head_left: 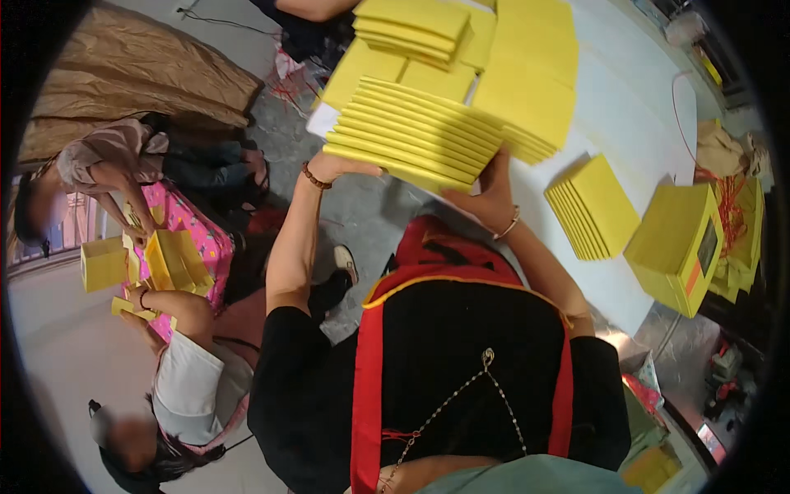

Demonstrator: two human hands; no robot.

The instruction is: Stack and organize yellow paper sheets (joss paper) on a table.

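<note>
A stack of yellow folded paper pieces (411, 132), fanned in overlapping steps, lies between my two hands at the near edge of the white table. My left hand (346, 166) grips its left near corner, with the fingers partly hidden beneath it. At the right near corner my right hand (491, 198) holds the same stack, thumb toward the near side and fingers along its end. Just beyond are more flat yellow pieces (527, 62) and a smaller yellow pile (411, 31). Whether they are bags, envelopes or boxes I cannot tell.
Another yellow stack (592, 206) sits on the white table (634, 123) to the right. Beside it stand a yellow box (675, 239) and a yellow bag with red cords (736, 214). At left, two people handle yellow paper items over a pink patterned cloth (193, 222).
</note>
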